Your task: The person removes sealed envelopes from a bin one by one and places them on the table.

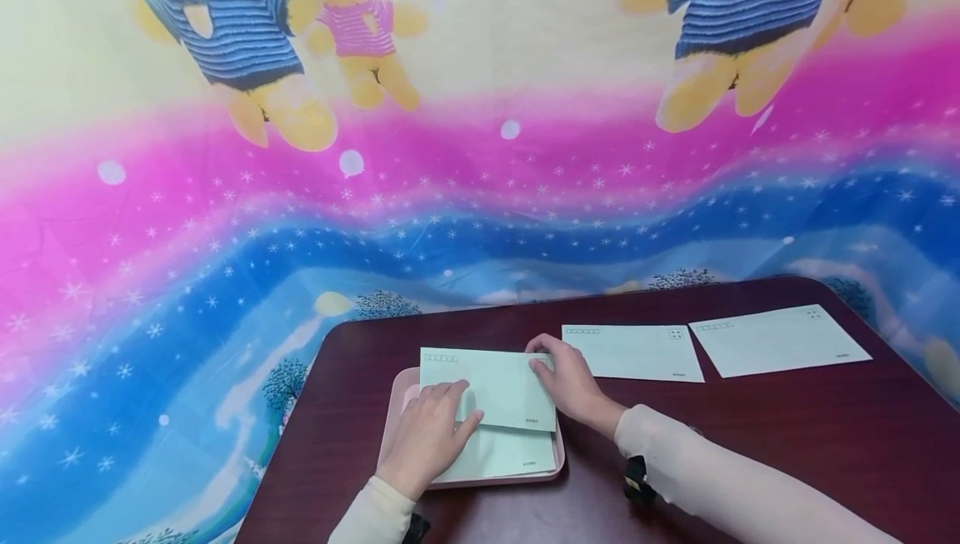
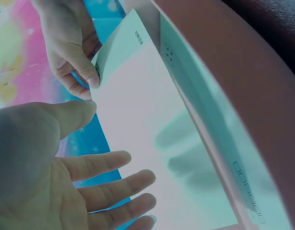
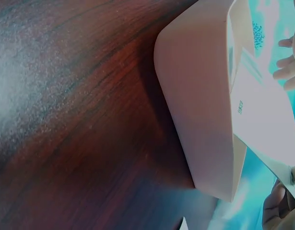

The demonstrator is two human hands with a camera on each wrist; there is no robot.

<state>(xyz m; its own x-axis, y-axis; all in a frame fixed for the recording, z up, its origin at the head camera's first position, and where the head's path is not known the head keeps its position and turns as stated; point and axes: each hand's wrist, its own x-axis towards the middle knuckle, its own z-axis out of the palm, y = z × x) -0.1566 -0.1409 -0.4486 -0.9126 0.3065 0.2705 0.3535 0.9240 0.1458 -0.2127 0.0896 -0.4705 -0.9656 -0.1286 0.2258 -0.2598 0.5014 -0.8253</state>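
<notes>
The held envelope slants over the tray, above a lower envelope. The right hand pinches its far right corner, seemingly for support; the left hand is spread beside it, perhaps to steady it, contact unclear. 2 more envelopes lie on the table.

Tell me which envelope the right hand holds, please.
The raised envelope over the pink tray: the right hand pinches its corner, while the others lie in the tray or on the table.
</notes>
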